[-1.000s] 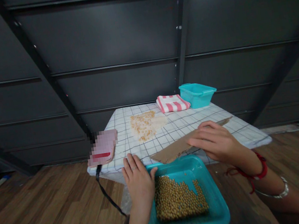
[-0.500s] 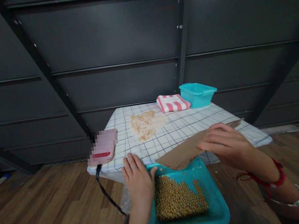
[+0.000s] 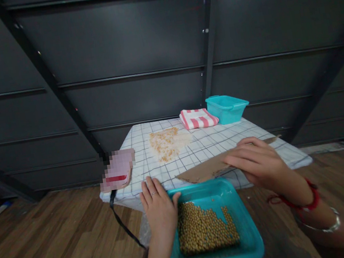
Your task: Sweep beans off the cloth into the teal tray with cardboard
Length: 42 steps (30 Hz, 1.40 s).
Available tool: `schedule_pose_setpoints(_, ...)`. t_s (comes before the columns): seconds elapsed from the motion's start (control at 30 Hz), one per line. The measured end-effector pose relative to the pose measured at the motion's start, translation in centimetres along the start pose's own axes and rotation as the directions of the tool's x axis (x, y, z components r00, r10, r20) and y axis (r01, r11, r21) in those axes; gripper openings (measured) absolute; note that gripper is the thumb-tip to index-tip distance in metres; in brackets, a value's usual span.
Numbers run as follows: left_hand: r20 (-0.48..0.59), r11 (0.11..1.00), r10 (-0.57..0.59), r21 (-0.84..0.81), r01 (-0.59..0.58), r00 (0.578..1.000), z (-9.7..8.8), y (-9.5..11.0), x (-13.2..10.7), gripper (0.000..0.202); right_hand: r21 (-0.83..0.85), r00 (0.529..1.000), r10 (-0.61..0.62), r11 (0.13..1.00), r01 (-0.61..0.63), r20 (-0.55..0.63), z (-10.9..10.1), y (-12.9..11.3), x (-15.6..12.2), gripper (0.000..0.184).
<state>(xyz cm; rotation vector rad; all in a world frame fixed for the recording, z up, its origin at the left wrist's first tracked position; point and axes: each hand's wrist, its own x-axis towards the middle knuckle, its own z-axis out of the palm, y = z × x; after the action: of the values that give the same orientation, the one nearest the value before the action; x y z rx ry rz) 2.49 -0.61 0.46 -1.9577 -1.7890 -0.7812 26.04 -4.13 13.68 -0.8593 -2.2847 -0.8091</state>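
Note:
My right hand [image 3: 256,161] grips a strip of brown cardboard [image 3: 208,168] from above, fingers closed over its upper edge. The strip lies slantwise near the front edge of the table, just behind a teal plastic basket [image 3: 254,237]. Inside the basket is a layer of small round tan beans [image 3: 206,229], with part of the bottom bare towards the back right. My left hand [image 3: 159,208] rests at the basket's back left corner, fingers stretched out onto the tablecloth and thumb over the rim. Loose yellowish grains [image 3: 165,143] are scattered on the cloth.
A checked white cloth [image 3: 216,144] covers the table. At its back stand a folded pink-striped towel [image 3: 198,118] and a turquoise basket [image 3: 229,109]. A pink phone-like item [image 3: 118,169], partly blurred out, lies at the left edge with a black strap [image 3: 123,222] hanging down.
My right hand has drawn the cardboard's near edge up and back off the basket, so the basket's back rim now shows. My left hand has stayed in place.

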Motion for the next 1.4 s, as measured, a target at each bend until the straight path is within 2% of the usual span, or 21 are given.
schedule_pose_setpoints(0.23, 0.029, 1.0, -0.001, -0.019, 0.002, 1.0, -0.4, 0.3, 0.0, 0.069, -0.075, 0.998, -0.056, 0.996, 0.056, 0.002, 2.5, -0.9, 1.2, 0.021)
schedule_pose_setpoints(0.4, 0.016, 1.0, 0.005, 0.027, -0.006, 1.0, -0.4, 0.3, 0.0, 0.07, -0.182, 0.999, -0.05, 0.982, 0.049, -0.004, 4.2, 0.2, 1.6, 0.028)
schedule_pose_setpoints(0.53, 0.021, 0.999, 0.013, 0.039, -0.014, 1.0, -0.3, 0.2, 0.0, 0.072, -0.138, 0.999, -0.038, 0.99, 0.032, -0.036, 3.8, 0.7, 1.3, 0.03)
schedule_pose_setpoints(0.67, -0.002, 0.999, 0.005, 0.033, -0.005, 1.0, -0.1, 0.2, -0.1, 0.07, -0.038, 0.996, -0.086, 0.996, 0.085, -0.027, 2.9, 0.3, 1.0, 0.022)
schedule_pose_setpoints(0.8, -0.004, 1.0, -0.003, 0.028, 0.003, 1.0, 0.0, 0.2, -0.1, 0.069, -0.091, 0.997, -0.072, 0.993, 0.072, -0.005, 4.0, 0.6, 1.1, 0.024)
schedule_pose_setpoints(0.93, 0.005, 0.998, 0.019, 0.062, -0.019, 1.0, 0.0, 0.2, 0.0, 0.072, -0.169, 0.997, -0.071, 0.983, 0.07, -0.004, 5.5, 2.4, 1.4, 0.031)
schedule_pose_setpoints(1.07, -0.013, 0.997, 0.017, 0.081, -0.016, 1.0, -0.1, 0.3, 0.0, 0.072, -0.155, 0.997, -0.066, 0.986, 0.061, -0.028, 5.6, 5.1, 2.0, 0.034)
schedule_pose_setpoints(1.2, -0.029, 0.996, 0.033, 0.089, -0.031, 0.999, -0.2, 0.4, 0.1, 0.072, -0.15, 0.997, 0.002, 0.989, -0.013, -0.077, 6.0, 8.6, 3.3, 0.033)
schedule_pose_setpoints(1.3, -0.036, 0.994, 0.041, 0.1, -0.037, 0.999, -0.2, 0.5, 0.2, 0.072, -0.152, 0.996, 0.016, 0.988, -0.03, -0.089, 7.7, 10.4, 4.3, 0.032)
schedule_pose_setpoints(1.4, -0.053, 0.994, 0.047, 0.104, -0.041, 0.997, 0.0, 0.5, 0.2, 0.074, -0.152, 0.995, 0.017, 0.988, -0.033, -0.1, 9.8, 11.0, 4.5, 0.031)
